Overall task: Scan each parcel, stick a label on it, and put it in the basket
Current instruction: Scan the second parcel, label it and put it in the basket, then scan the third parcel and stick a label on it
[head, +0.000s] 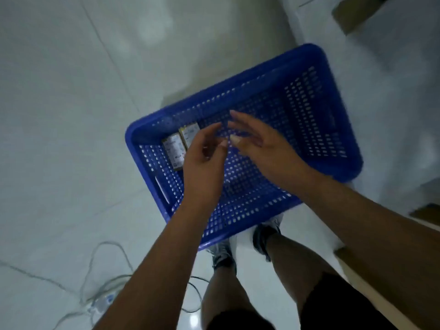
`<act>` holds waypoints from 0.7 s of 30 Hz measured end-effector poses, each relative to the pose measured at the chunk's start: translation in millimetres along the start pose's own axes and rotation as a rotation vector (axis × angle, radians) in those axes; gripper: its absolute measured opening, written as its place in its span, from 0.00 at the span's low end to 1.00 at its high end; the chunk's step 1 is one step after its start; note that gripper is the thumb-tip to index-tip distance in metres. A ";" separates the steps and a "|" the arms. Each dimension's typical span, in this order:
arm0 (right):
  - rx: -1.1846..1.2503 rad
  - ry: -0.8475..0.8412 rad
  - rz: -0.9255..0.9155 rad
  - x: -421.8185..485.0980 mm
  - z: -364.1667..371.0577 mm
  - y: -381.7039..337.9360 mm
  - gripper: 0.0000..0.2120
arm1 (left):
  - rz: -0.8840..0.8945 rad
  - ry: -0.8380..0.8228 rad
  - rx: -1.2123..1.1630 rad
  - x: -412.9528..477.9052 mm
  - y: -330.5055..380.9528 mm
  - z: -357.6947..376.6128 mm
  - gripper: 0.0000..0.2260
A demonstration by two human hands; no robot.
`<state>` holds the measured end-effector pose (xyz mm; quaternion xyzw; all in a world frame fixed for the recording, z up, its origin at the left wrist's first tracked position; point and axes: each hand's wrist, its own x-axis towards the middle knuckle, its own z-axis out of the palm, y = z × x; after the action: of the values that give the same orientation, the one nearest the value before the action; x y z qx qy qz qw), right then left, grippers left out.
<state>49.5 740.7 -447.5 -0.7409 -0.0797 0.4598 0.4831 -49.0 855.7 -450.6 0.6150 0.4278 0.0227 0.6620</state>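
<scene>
A blue perforated plastic basket (328,75) stands on the white floor in front of my feet. Two small brown parcels with white labels lie side by side at its far left corner: one parcel (173,150) and a second parcel (189,134) partly behind my left hand. Both hands hover over the basket's middle. My left hand (202,160) has its fingers loosely curled and apart, with nothing in it. My right hand (257,141) is spread flat with fingers extended, also holding nothing. The frame is motion-blurred.
White tiled floor surrounds the basket. Cables and a white power strip (102,303) lie on the floor at lower left. A white table edge with brown cardboard (426,213) is at the right; another cardboard box (352,13) sits at top right. My shoes (222,256) touch the basket's near rim.
</scene>
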 end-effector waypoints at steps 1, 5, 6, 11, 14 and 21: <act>0.036 0.041 -0.006 -32.9 -14.2 -29.7 0.23 | 0.036 -0.051 0.009 -24.9 38.9 -0.3 0.14; 0.206 0.227 -0.027 -172.3 -59.1 -135.5 0.17 | 0.132 -0.259 0.095 -125.5 170.1 1.9 0.13; 0.273 0.276 -0.033 -205.5 -66.7 -154.9 0.16 | 0.160 -0.314 0.119 -148.3 196.5 3.6 0.13; 0.859 0.509 -0.004 -358.9 -90.4 -204.8 0.15 | 0.298 -0.546 0.252 -259.0 285.3 18.5 0.14; 1.597 0.407 0.014 -447.5 -98.4 -214.5 0.18 | 0.330 -0.709 0.336 -324.9 308.0 33.3 0.15; 1.259 0.729 -0.136 -600.3 -89.8 -172.4 0.17 | 0.328 -1.032 0.377 -444.2 310.7 88.3 0.13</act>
<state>-165.1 435.2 61.2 -0.4223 0.3199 0.1117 0.8407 -123.5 613.7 36.8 0.7123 -0.0551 -0.2546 0.6517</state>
